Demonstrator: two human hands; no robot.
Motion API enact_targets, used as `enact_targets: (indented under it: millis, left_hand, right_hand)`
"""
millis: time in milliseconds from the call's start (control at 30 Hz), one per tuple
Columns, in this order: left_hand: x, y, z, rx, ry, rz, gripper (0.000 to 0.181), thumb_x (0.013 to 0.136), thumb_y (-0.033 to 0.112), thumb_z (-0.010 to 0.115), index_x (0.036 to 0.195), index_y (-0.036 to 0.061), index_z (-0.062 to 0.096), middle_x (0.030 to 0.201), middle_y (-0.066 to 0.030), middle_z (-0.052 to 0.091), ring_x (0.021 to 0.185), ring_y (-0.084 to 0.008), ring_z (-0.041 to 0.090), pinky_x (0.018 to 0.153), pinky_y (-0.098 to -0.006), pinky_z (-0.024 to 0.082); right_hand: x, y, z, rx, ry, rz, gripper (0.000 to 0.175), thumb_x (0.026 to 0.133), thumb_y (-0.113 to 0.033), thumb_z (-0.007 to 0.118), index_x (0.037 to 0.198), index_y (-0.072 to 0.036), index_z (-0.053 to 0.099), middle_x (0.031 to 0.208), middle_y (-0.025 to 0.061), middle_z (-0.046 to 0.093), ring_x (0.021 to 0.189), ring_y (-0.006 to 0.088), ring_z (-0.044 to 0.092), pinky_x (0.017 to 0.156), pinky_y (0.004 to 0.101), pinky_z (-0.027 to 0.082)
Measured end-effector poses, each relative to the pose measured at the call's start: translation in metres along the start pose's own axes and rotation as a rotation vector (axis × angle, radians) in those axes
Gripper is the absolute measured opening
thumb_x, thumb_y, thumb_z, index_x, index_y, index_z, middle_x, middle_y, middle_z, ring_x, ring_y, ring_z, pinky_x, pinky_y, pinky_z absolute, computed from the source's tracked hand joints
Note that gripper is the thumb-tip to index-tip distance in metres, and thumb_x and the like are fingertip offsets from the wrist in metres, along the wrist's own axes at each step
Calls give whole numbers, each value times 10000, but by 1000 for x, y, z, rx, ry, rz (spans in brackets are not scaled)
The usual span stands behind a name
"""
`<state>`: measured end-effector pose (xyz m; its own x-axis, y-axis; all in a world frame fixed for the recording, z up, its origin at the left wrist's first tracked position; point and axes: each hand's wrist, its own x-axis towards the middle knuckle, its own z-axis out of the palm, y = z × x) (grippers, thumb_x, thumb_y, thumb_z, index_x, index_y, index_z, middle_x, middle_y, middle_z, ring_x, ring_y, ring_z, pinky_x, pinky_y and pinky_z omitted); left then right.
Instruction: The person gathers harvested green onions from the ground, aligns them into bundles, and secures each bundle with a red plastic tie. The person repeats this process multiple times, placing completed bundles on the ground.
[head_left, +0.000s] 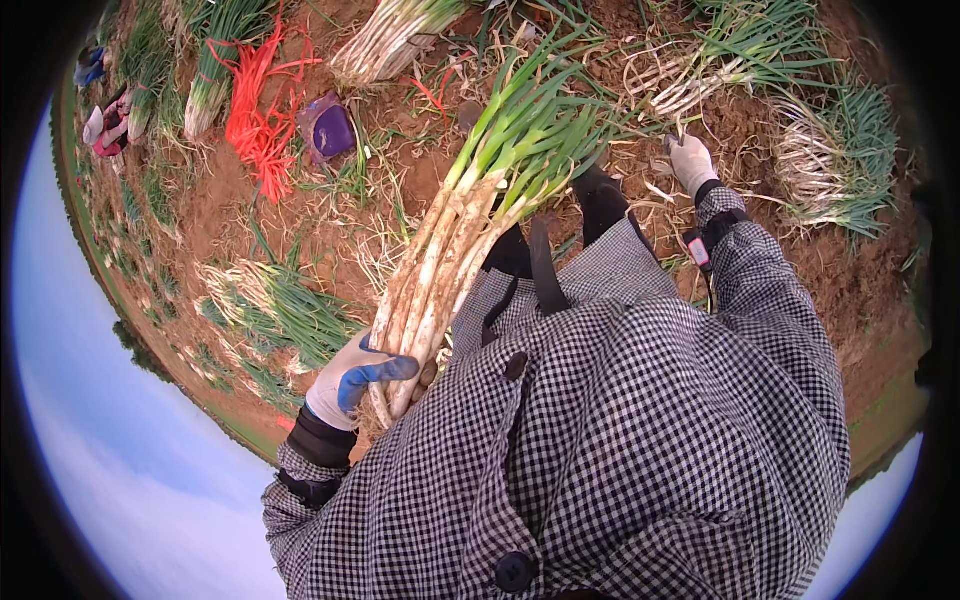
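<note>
My left hand (367, 379), in a white glove with a blue coated palm, grips the root end of a bunch of green onions (442, 247). The bunch slants up to the right across my front, its white stalks muddy and its green leaves spread at the top. My right hand (690, 159), in a pale glove, reaches out at the right beside the roots of a loose pile of green onions (705, 79). Its fingertips meet a thin pale stalk or root; whether they pinch it is unclear.
Red plastic ties (259, 112) lie on the soil next to a purple object (332, 131). Bundled onions (397, 37) lie ahead, with more piles at right (817, 165) and left (277, 307). A person (112, 124) crouches at the far upper left.
</note>
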<state>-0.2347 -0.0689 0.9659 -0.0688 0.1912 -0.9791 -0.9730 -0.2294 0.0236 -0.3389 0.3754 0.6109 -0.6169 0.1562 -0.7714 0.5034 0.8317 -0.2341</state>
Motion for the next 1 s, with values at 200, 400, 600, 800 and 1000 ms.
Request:
enact_targets:
  millis: [200, 400, 600, 800, 1000]
  left_hand:
    - [2, -3, 3, -7, -6, 31, 479, 825, 97, 787, 1255, -30, 616, 964, -115, 714, 808, -196, 706, 716, -312, 583]
    - [1, 2, 5, -30, -3, 40, 448, 839, 116, 810, 1226, -27, 635, 941, -82, 715, 846, -159, 690, 784, -270, 546]
    - [10, 14, 6, 533, -14, 37, 329, 845, 186, 791, 1075, 4, 642, 867, -20, 666, 755, -90, 603, 664, -272, 498]
    - [61, 46, 50, 1413, 134, 432, 359, 856, 235, 689, 1076, -22, 569, 940, -243, 682, 918, -460, 672, 840, -467, 548]
    - [107, 43, 94, 2284, 608, 788, 318, 823, 147, 672, 1067, -26, 564, 755, -82, 640, 658, -221, 706, 618, -313, 546]
  right_hand:
    - [-7, -5, 2, -752, -282, -261, 901, 773, -401, 844, 1506, -108, 410, 1569, 227, 382, 1379, 416, 478, 1062, 513, 477]
    - [-71, -129, 90, -326, -344, -664, 590, 900, -242, 706, 1398, -1, 498, 1306, 253, 618, 1133, 380, 671, 974, 440, 545]
    - [-43, -104, 71, -199, -765, -100, 428, 1005, -409, 592, 1161, -31, 715, 1095, 224, 742, 1021, 327, 736, 857, 440, 606]
    - [-116, -130, 80, 1380, -1335, -79, 809, 949, -710, 498, 1368, -18, 514, 1270, 189, 659, 1187, 289, 654, 1026, 489, 545]
    - [-166, -177, 61, 2085, -1161, -228, 795, 950, -583, 634, 1498, -63, 386, 1421, 245, 546, 1340, 407, 539, 1159, 582, 396]
